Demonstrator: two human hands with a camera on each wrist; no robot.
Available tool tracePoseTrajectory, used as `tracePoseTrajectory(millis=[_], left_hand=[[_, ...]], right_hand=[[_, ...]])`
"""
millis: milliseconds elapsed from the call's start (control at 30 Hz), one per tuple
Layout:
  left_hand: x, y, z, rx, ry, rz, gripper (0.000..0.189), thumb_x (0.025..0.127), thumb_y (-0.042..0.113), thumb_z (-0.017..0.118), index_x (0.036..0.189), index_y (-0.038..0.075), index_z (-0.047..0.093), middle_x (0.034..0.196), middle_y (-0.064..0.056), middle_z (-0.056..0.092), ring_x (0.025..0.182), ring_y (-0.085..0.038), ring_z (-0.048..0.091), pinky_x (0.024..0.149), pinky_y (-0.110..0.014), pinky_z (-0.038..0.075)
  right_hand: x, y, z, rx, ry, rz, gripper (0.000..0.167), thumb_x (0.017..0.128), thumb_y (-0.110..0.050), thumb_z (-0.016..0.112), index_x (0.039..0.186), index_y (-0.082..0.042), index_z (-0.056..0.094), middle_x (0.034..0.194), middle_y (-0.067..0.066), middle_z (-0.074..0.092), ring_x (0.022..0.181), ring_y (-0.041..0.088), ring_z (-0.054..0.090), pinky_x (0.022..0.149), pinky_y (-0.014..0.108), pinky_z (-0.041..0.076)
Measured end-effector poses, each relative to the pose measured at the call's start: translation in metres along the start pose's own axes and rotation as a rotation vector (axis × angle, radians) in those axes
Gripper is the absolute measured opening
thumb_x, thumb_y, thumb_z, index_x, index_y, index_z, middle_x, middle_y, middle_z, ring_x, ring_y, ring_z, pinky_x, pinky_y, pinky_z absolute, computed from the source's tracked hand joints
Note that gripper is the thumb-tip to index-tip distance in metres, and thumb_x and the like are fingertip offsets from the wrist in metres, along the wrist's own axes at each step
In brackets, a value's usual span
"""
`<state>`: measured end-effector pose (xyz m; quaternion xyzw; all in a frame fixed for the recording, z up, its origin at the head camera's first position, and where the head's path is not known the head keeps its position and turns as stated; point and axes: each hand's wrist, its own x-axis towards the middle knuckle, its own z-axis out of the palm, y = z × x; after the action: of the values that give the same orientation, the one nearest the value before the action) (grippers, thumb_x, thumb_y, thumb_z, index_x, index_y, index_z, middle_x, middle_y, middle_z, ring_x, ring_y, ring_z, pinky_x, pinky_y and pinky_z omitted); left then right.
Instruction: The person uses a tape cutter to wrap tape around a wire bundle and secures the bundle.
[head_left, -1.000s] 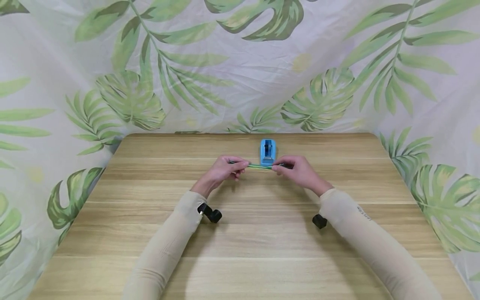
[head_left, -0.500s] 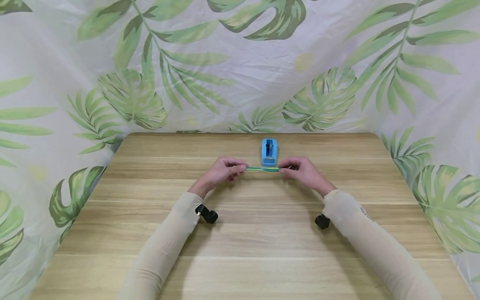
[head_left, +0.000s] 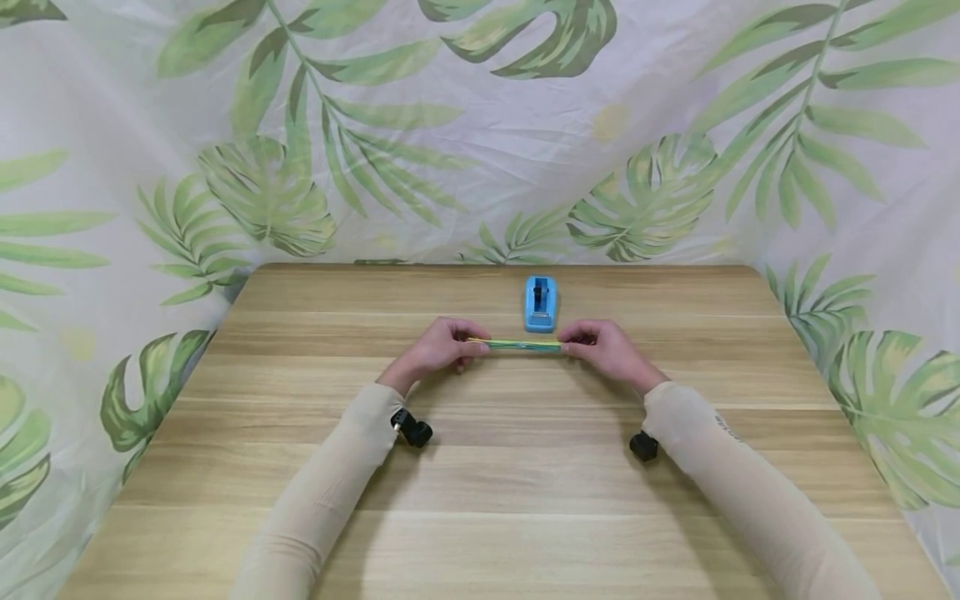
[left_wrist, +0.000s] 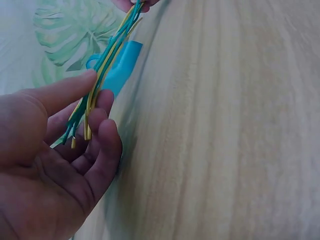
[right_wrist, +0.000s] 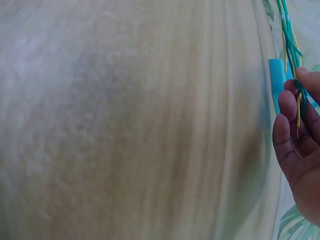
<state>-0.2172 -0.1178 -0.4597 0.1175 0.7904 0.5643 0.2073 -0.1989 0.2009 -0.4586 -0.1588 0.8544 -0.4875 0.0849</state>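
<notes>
A thin bundle of green and yellow wires (head_left: 522, 345) stretches sideways between the two hands, above the wooden table. My left hand (head_left: 444, 345) pinches its left end between thumb and fingers; in the left wrist view loose wire ends (left_wrist: 80, 131) stick out past the fingertips. At the other end my right hand (head_left: 602, 347) pinches the wires, and a yellow end (right_wrist: 298, 112) hangs below the thumb in the right wrist view. Just behind the bundle stands a blue tape dispenser (head_left: 541, 305).
The wooden table (head_left: 495, 500) reaches back to a leaf-patterned cloth (head_left: 420, 125) hanging behind it. Black wrist cameras (head_left: 412, 428) are strapped at both beige sleeves.
Both hands have come slightly nearer with the bundle, away from the tape dispenser. They have spread apart, and more of the wires shows between them.
</notes>
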Motion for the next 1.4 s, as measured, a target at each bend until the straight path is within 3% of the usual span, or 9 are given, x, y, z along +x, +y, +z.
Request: tracePoseTrajectory(millis=[200,367,633,1100,1400], left_hand=[[0.003,-0.001,0.003,0.128,0.037,0.052,0.02,0.091,0.007,0.076,0.11,0.002,0.074,0.078,-0.009,0.065,0.06,-0.016,0.053,0.052,-0.026,0.047],[0.004,0.001,0.006,0.29,0.089,0.112,0.016,0.088,0.009,0.079,0.103,0.005,0.077,0.091,-0.003,0.072,0.077,-0.013,0.057,0.067,-0.025,0.047],[0.004,0.002,0.011,0.4,0.1,0.132,0.009,0.085,0.01,0.082,0.093,0.007,0.079,0.092,-0.002,0.073,0.086,-0.015,0.061,0.078,-0.03,0.049],[0.003,0.003,0.015,0.518,0.097,0.145,0.013,0.086,0.01,0.081,0.098,0.006,0.079,0.096,-0.004,0.068,0.092,-0.019,0.06,0.085,-0.035,0.05],[-0.001,0.004,0.012,0.508,0.071,0.136,0.018,0.087,0.012,0.08,0.104,0.006,0.078,0.101,-0.005,0.068,0.096,-0.02,0.059,0.086,-0.036,0.05]], right_hand=[[0.0,0.002,0.003,-0.045,-0.001,-0.02,0.011,0.094,-0.008,0.072,0.105,-0.006,0.075,0.101,0.006,0.071,0.09,0.021,0.062,0.077,0.029,0.052],[0.0,0.002,0.006,-0.111,0.015,-0.028,0.009,0.094,-0.008,0.072,0.102,-0.006,0.075,0.099,0.005,0.071,0.091,0.02,0.062,0.081,0.034,0.052],[0.0,0.005,0.01,-0.192,0.008,-0.047,0.006,0.094,-0.006,0.071,0.098,-0.007,0.075,0.097,0.004,0.072,0.092,0.02,0.064,0.084,0.038,0.054],[-0.001,0.003,0.013,-0.248,0.021,-0.105,0.005,0.091,-0.003,0.074,0.096,-0.005,0.075,0.097,0.007,0.068,0.092,0.022,0.063,0.085,0.04,0.052],[-0.004,0.005,0.009,-0.252,0.009,-0.079,0.007,0.093,-0.006,0.073,0.1,-0.007,0.075,0.101,0.006,0.068,0.095,0.022,0.062,0.087,0.041,0.053]])
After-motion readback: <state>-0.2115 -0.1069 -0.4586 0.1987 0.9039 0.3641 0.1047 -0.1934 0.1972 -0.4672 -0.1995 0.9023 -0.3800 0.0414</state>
